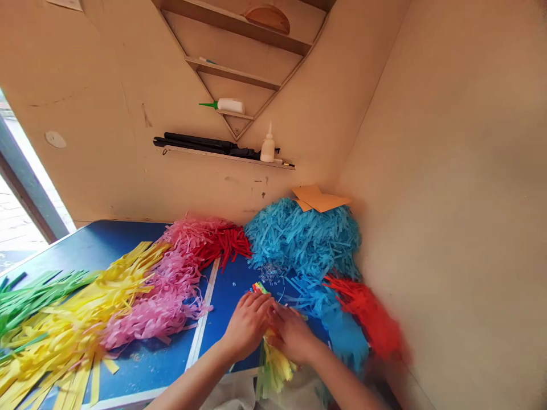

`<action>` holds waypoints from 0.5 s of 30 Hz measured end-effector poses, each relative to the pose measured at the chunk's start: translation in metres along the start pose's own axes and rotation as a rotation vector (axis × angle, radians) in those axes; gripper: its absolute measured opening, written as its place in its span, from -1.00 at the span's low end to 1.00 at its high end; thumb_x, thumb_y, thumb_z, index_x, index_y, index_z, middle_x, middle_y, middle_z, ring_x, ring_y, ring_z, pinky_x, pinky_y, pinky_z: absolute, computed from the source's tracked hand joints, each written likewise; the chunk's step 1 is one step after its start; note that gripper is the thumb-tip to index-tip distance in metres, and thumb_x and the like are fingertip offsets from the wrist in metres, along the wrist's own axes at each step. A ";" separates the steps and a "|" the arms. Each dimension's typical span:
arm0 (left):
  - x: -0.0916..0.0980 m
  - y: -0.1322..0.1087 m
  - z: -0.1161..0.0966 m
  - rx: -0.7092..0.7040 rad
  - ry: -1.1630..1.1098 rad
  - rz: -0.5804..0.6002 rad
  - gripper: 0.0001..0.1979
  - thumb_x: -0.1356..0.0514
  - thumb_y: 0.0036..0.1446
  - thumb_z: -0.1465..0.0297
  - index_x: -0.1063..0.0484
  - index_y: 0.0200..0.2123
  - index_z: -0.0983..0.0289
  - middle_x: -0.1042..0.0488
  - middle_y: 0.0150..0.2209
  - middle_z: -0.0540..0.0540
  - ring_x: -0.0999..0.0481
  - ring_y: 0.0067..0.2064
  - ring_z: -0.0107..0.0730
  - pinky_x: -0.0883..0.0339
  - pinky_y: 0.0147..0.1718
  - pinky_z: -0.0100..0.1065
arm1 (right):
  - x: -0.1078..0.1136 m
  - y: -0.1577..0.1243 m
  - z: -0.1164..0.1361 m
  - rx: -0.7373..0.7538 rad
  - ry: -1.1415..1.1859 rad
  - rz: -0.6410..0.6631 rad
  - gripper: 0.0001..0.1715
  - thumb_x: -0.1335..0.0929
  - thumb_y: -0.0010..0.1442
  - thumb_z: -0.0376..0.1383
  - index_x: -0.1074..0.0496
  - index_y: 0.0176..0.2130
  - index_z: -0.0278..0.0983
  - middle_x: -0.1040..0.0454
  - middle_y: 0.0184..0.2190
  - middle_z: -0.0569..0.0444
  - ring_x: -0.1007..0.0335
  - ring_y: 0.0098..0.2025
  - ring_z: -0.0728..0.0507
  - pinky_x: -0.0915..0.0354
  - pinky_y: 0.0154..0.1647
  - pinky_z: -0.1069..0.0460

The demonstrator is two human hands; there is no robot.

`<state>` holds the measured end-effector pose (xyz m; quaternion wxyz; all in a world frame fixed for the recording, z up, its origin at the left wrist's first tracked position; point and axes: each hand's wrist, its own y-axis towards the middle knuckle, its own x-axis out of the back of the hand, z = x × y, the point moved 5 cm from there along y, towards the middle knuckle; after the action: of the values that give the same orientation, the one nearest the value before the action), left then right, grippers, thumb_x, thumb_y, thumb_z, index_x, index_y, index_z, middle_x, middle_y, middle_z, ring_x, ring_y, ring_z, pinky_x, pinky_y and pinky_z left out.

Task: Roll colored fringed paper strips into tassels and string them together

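left hand [248, 322] and right hand [294, 335] are together near the front edge of the blue table [149, 364], fingers overlapping, with yellow-green paper fringe [278, 365] hanging below them; fingertips hidden, can't tell if either is clamped on it. multicolored strips [260, 288] poke out past the left fingers, blue fringe pile [303, 239] behind, red fringe [371, 316] to the right, pink fringe [160, 307] and yellow fringe [106, 296] left.

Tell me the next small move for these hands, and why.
Probably a slight twist of the coloured strips: the left hand and right hand meet over them, ends poke out beyond, and the yellow fringe hangs loose below. The grip itself is hidden.
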<state>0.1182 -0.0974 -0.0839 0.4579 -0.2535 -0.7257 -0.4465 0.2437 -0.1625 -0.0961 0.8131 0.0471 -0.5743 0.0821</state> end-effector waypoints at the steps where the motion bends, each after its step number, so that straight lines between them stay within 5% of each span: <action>1: -0.006 0.006 -0.001 -0.056 0.004 -0.018 -0.49 -0.04 0.34 0.22 -0.19 0.31 0.18 -0.34 0.27 0.13 -0.30 0.27 -0.16 -0.12 0.26 -0.06 | 0.002 -0.001 0.001 0.010 0.017 -0.040 -0.23 -0.37 0.23 -0.16 -0.14 0.35 -0.15 -0.05 0.39 -0.09 0.02 0.39 -0.28 0.05 0.35 -0.24; 5: -0.046 0.020 0.006 -0.222 0.062 -0.056 -0.38 0.03 0.34 0.05 -0.04 0.37 0.13 -0.29 0.30 0.13 -0.21 0.34 -0.11 -0.07 0.28 -0.06 | 0.016 -0.009 -0.010 0.033 0.130 -0.195 -0.58 -0.42 0.17 -0.16 -0.50 0.05 -0.03 -0.42 0.18 0.07 -0.15 0.31 -0.28 0.16 0.37 -0.31; 7: -0.062 0.019 0.010 -0.226 0.069 -0.046 -0.35 0.01 0.31 0.00 -0.07 0.36 0.13 -0.23 0.33 0.17 -0.16 0.36 -0.02 -0.01 0.30 -0.01 | 0.035 -0.015 -0.026 -0.012 0.219 -0.338 -0.75 -0.40 0.19 -0.15 -0.59 -0.12 -0.08 -0.57 -0.02 0.05 -0.34 0.18 -0.29 0.02 0.32 -0.31; 9: -0.070 0.020 0.013 -0.178 0.036 0.018 -0.34 -0.01 0.28 -0.02 -0.16 0.33 0.16 -0.19 0.34 0.22 -0.13 0.36 0.06 0.02 0.30 0.07 | 0.060 -0.018 -0.043 -0.069 0.298 -0.484 -0.71 -0.34 0.25 -0.12 -0.61 -0.19 -0.16 -0.62 -0.14 -0.03 -0.47 0.02 -0.27 -0.21 0.19 -0.25; 12: -0.061 0.028 0.015 -0.091 -0.046 0.129 -0.38 -0.05 0.25 0.01 -0.25 0.29 0.16 -0.23 0.32 0.20 -0.17 0.35 0.09 -0.04 0.28 0.11 | 0.097 -0.018 -0.060 -0.123 0.368 -0.597 -0.58 -0.26 0.31 -0.05 -0.59 -0.18 -0.23 -0.61 -0.17 -0.09 -0.52 -0.07 -0.26 -0.34 0.04 -0.18; 15: -0.034 0.039 0.016 -0.051 -0.069 0.146 -0.39 0.03 0.32 0.07 -0.11 0.35 0.17 -0.22 0.33 0.19 -0.14 0.36 0.07 -0.08 0.24 0.19 | 0.114 -0.035 -0.070 -0.174 0.444 -0.687 -0.57 -0.27 0.31 0.00 -0.57 -0.14 -0.22 -0.60 -0.15 -0.05 -0.51 -0.06 -0.23 -0.36 0.03 -0.14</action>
<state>0.1566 -0.0634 -0.1007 0.4572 -0.3328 -0.7091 -0.4213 0.3524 -0.1762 -0.0114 0.8983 0.1483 -0.3407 -0.2345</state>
